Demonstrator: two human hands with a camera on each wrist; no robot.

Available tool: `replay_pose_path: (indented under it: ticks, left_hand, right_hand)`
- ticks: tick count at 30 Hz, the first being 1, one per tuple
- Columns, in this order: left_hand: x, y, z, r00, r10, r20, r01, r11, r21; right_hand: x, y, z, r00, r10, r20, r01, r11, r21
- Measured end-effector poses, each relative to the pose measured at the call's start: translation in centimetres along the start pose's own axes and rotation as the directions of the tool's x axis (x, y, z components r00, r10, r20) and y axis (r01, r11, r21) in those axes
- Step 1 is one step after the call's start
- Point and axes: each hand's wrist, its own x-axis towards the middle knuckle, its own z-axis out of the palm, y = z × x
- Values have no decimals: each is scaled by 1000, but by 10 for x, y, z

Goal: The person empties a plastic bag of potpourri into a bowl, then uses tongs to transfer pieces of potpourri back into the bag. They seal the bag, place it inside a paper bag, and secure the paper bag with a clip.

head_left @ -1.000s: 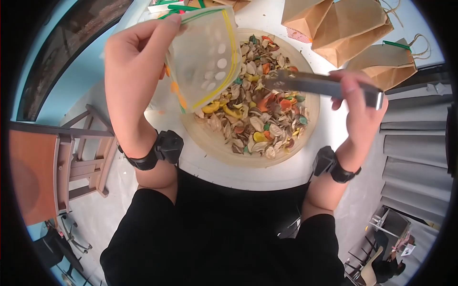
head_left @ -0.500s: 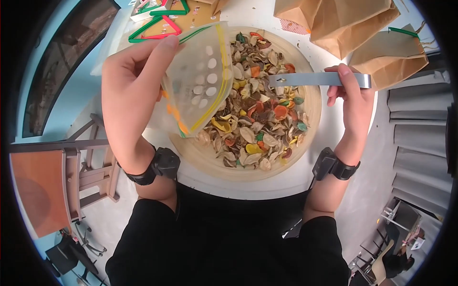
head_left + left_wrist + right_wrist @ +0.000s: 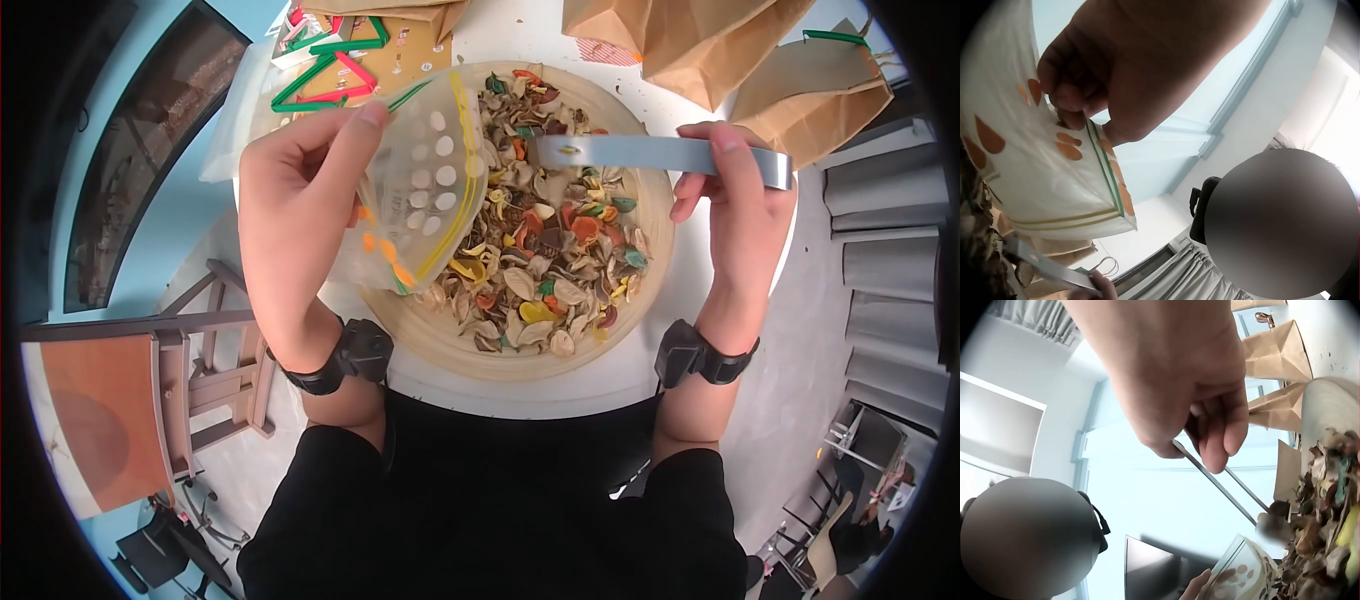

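Note:
In the head view my left hand (image 3: 300, 205) pinches the top corner of a translucent zip bag (image 3: 400, 215) with white oval and orange drop prints. The bag hangs tilted over the left side of a round, pale tray (image 3: 470, 362) heaped with potpourri (image 3: 560, 285) of dried petals and leaves. My right hand (image 3: 740, 205) grips metal tongs (image 3: 650, 153) between thumb and fingers. Their tips point left, over the potpourri and close to the bag's yellow-edged side. The right wrist view shows a dark piece (image 3: 1279, 509) right at the tong tips.
Brown paper bags (image 3: 810, 105) stand at the back right of the white table. At the back left are green and red clip strips (image 3: 345, 85), a small white box (image 3: 310, 40) and brown card. A wooden chair (image 3: 215, 370) stands left of the table.
The tongs have levelled out, and their tips have shifted left toward the bag over the potpourri. My left hand keeps its hold on the bag. The head view has shifted a little.

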Motion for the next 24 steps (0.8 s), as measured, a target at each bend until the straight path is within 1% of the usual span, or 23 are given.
replay_pose_path:
  ticks: [3, 4, 7, 8, 11, 12, 16, 19, 20, 24]
  left_hand:
    - [0, 1, 0, 1000, -8, 9, 8, 1000, 5]
    - [0, 2, 0, 1000, -10, 16, 9, 1000, 9]
    - [2, -2, -3, 1000, 16, 24, -17, 1000, 19]
    - [3, -2, -4, 999, 20, 25, -21, 1000, 19]
    - [3, -3, -5, 999, 24, 25, -24, 1000, 16]
    - [3, -2, -5, 999, 22, 27, -22, 1000, 13]
    - [3, -1, -4, 999, 19, 36, -20, 1000, 8]
    - [3, -2, -5, 999, 17, 42, -17, 1000, 10]
    - [3, -2, -5, 999, 16, 39, -17, 1000, 9]
    - [3, 0, -4, 999, 10, 32, -11, 1000, 7]
  right_hand:
    - [-14, -6, 20, 997, -52, -48, 59, 986, 155]
    - [-15, -1, 25, 994, -100, 43, 93, 986, 136]
    - [-26, -11, 38, 985, -112, 127, 103, 992, 75]
    - [-22, -8, 35, 989, -120, 81, 112, 990, 88]
    - [-6, -6, 11, 998, -57, -7, 58, 991, 117]
    - [-1, -6, 6, 994, -64, -89, 70, 995, 67]
    - [10, -3, -14, 956, -9, -294, -40, 986, -159]
    - [16, -3, -21, 951, 15, -309, -99, 961, -258]
    - [18, -1, -22, 952, 23, -305, -103, 963, -248]
    - [20, 6, -26, 972, 157, -175, -200, 944, -262]
